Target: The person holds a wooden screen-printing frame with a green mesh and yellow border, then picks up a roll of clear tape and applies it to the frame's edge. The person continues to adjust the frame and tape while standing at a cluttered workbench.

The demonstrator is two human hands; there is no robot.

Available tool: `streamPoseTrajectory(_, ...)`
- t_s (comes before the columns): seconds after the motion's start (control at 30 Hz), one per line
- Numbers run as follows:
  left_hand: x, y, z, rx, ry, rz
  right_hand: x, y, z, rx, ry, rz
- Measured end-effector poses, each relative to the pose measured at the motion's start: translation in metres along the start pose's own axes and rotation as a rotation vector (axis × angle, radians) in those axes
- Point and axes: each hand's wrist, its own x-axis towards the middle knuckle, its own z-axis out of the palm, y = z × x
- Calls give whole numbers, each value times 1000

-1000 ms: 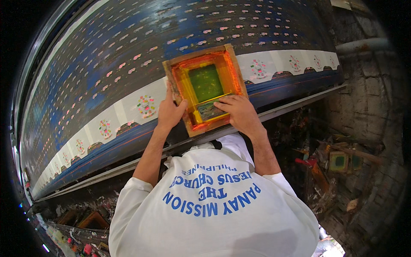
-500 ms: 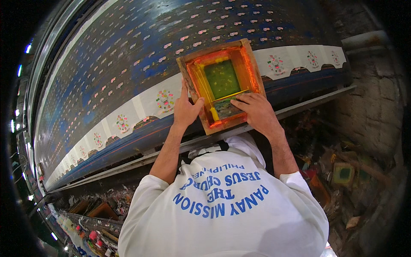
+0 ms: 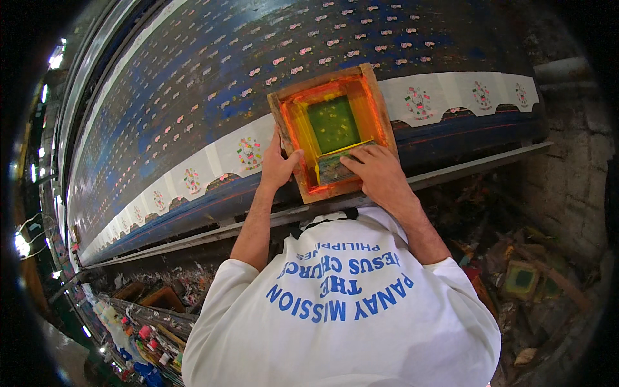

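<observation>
A wooden screen-printing frame (image 3: pixel 385 116) with orange-stained inner walls lies slightly tilted over a strip of white fabric pieces (image 3: pixel 448 97). Its green mesh window (image 3: pixel 333 122) shows yellowish specks. My left hand (image 3: pixel 278 166) grips the frame's left side, thumb on the rim and fingers along the outer edge. Inside the frame, at the near end, sits a squeegee (image 3: pixel 333 169) with a yellow edge. My right hand (image 3: pixel 379 171) is closed over the squeegee's right part, hiding it there. Small colourful printed designs (image 3: pixel 249 153) show on the fabric beside the frame.
The long dark printing table (image 3: pixel 193 97) bears rows of small pink-white prints. A metal rail (image 3: pixel 477 161) runs along its near edge. Below right, another screen frame (image 3: pixel 520 278) lies among scraps. Colourful containers (image 3: pixel 145 332) stand at lower left, and a block wall (image 3: pixel 574 148) rises at right.
The view has shifted slightly, and the frame appears turned a little. Both hands keep their places on the frame and squeegee; the right hand sits slightly further left in view.
</observation>
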Motion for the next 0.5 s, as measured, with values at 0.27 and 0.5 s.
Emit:
streamPoseTrajectory(0.27, 1, 19, -3, 138, -20, 15, 1, 7, 3, -102, 35, -70)
streamPoseTrajectory(0.5, -1, 30, -5, 191, -20, -61, -13, -2, -7, 19, -120, -66)
